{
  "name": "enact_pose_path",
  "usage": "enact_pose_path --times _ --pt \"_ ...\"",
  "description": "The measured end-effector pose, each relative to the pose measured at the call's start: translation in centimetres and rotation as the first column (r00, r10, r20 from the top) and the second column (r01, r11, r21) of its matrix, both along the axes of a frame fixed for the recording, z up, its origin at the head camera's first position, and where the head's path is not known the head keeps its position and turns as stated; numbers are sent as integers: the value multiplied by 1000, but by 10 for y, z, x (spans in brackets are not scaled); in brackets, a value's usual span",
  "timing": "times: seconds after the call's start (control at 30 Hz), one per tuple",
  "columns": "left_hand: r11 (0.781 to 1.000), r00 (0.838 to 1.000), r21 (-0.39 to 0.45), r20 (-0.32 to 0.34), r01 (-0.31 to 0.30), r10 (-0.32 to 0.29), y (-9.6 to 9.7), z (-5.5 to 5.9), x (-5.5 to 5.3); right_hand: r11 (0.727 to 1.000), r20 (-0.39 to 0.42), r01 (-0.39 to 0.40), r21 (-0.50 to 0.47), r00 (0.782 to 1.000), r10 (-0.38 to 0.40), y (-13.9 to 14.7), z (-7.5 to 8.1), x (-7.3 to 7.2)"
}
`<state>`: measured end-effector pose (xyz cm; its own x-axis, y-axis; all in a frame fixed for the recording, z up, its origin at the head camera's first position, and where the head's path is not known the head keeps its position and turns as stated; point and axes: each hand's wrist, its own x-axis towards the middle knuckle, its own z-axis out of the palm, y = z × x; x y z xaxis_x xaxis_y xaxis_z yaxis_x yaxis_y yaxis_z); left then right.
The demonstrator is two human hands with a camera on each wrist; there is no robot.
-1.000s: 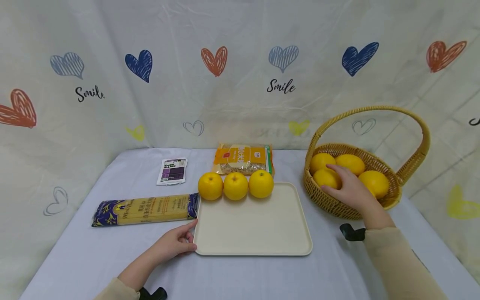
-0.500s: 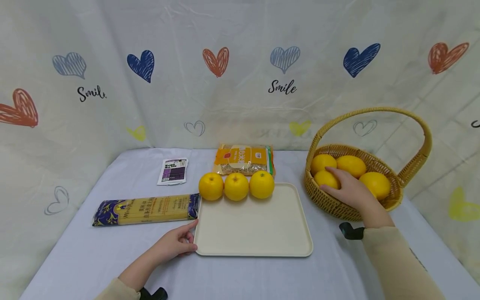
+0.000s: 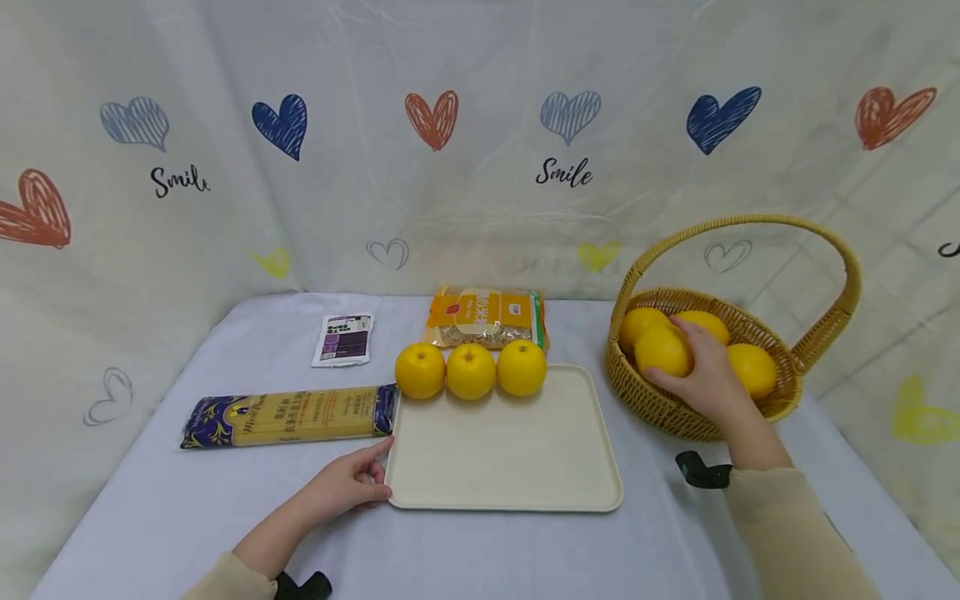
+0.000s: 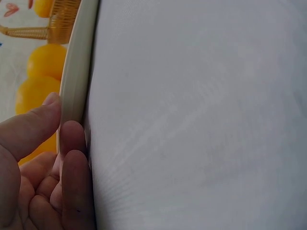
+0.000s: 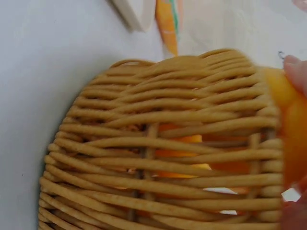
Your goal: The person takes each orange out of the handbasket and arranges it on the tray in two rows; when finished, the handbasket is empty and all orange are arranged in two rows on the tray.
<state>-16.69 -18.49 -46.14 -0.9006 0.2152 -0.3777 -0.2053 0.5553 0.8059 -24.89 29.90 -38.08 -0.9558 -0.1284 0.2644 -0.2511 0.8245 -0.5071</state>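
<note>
While I watch from my remote station, the person's right hand (image 3: 701, 367) has its thumb and fingers curled around a glossy, round yellow fruit (image 3: 663, 350), spread about as wide as the fruit itself. I see that fruit inside the mouth of a tan woven wicker basket (image 3: 652, 408) with a tall arched handle; whether it rests on the fruit below, I cannot tell. Three more yellow fruits (image 3: 752, 371) lie around it in the basket. My right wrist view is mostly basket weave, with fingertips and fruit cut off at the edge. Across the white tablecloth (image 3: 525, 550), the left hand (image 3: 341, 485) pinches the left rim of a cream rectangular tray (image 3: 502, 454), the edge passing between its digits. Along the tray's far side I count three round yellow-orange fruits (image 3: 471, 372) in a close row, with an orange, partly clear plastic bag (image 3: 487, 317) just behind them. I also have a long yellow pasta packet with dark-blue ends (image 3: 288, 417) beside the tray's left edge, and a small white-and-purple sachet (image 3: 342, 340) farther back.
</note>
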Motion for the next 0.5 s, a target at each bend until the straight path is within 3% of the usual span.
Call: enact_pose_path --times 0.33,0.5 --pt "1000 1000 9 -9 9 -9 0 4 1 996 -132 -48 -78 991 38 -18 10 16" --pt "1000 1000 12 -11 17 -17 0 2 1 995 -97 -45 -85 995 37 -31 12 23"
